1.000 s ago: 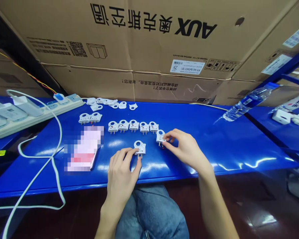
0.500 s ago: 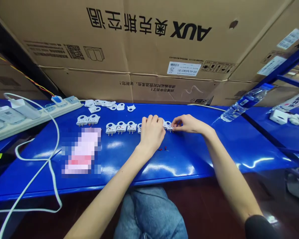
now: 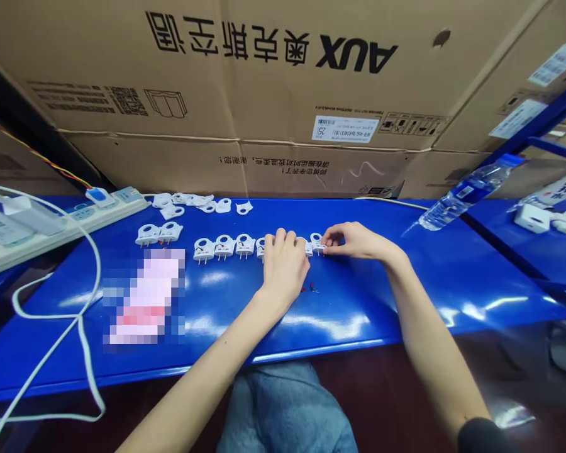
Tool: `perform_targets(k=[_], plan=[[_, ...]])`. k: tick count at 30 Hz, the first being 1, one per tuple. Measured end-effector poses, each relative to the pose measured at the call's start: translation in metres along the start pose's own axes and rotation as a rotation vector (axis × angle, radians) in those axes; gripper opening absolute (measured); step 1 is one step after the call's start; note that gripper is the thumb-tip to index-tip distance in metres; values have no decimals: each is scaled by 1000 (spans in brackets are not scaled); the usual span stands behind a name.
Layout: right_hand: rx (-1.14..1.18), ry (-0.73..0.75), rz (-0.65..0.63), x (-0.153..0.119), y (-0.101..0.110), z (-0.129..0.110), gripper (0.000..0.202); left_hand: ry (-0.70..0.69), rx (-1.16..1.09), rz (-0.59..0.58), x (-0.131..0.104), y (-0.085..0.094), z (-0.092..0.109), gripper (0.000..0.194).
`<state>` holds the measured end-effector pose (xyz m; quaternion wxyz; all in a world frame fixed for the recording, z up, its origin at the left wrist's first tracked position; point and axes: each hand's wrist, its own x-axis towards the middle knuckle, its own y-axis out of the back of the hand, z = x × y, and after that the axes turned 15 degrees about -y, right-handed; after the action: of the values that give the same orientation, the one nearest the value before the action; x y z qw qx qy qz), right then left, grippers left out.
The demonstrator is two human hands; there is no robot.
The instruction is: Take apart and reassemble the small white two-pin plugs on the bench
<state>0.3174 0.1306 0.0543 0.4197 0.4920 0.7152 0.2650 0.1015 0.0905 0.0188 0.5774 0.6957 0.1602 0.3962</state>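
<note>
A row of white plug casings (image 3: 224, 246), each with a ring on top and two metal prongs, runs across the blue table. My left hand (image 3: 285, 267) reaches over the middle of this row with its fingers bent down and close together. Its fingertips and the casings under it are mostly hidden. At the right end of the row, my right hand (image 3: 356, 240) pinches the edge of the last plug casing (image 3: 317, 243) between thumb and fingers. Small red parts with thin leads (image 3: 312, 287) lie just in front of my left hand.
Two similar casings (image 3: 170, 231) stand farther left, behind a pixelated pink item (image 3: 146, 292). Loose white ring pieces (image 3: 223, 206) lie at the back before a large carton (image 3: 264, 94). A power strip (image 3: 108, 212) and white cable (image 3: 92, 371) occupy the left; a water bottle (image 3: 469, 192) leans at right.
The view has shifted slightly. Both hands stay at the right part of the row, and the right hand keeps its pinch on the end casing.
</note>
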Motion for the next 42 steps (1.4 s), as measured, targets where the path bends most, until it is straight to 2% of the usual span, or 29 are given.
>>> perform_targets(k=[3, 13, 16, 20, 23, 24, 25, 27, 30, 33, 37, 39, 40, 42], plan=[[-16, 8, 9, 0, -2, -2, 26, -15, -1, -9, -2, 0, 0, 12], [-42, 14, 20, -5, -1, -2, 22, -72, 46, 27, -2, -9, 6, 26], [-54, 25, 31, -5, -1, -2, 20, -87, 63, 37, -3, -9, 7, 24], [-57, 69, 21, -2, -2, 0, 20, -84, 92, 58, -7, -2, 10, 18], [-36, 82, 5, -3, -2, 3, 23, -68, 113, 89, -17, 9, 19, 15], [-27, 81, 0, -4, -1, 4, 24, -68, 116, 114, -22, 13, 25, 14], [-15, 82, 0, -6, 0, 4, 25, -95, 113, 187, -28, 17, 31, 12], [26, 102, 27, -10, 3, 1, 28, -224, 63, 370, -39, 23, 45, 12], [117, 156, 157, -12, 3, -13, 29, -469, -38, 529, -47, 25, 56, 19], [141, 240, 260, -4, -4, -32, 23, -550, -56, 618, -41, 23, 39, 30], [8, 347, 248, 17, -19, -57, 17, -471, 16, 638, -31, 15, -10, 28], [-103, 333, 214, 26, -26, -66, 16, -501, 30, 606, -32, 10, -28, 33], [-143, 319, 196, 29, -29, -69, 17, -525, 43, 528, -35, 7, -33, 34], [-197, 290, 173, 32, -34, -75, 18, -499, 53, 468, -43, 2, -38, 35]])
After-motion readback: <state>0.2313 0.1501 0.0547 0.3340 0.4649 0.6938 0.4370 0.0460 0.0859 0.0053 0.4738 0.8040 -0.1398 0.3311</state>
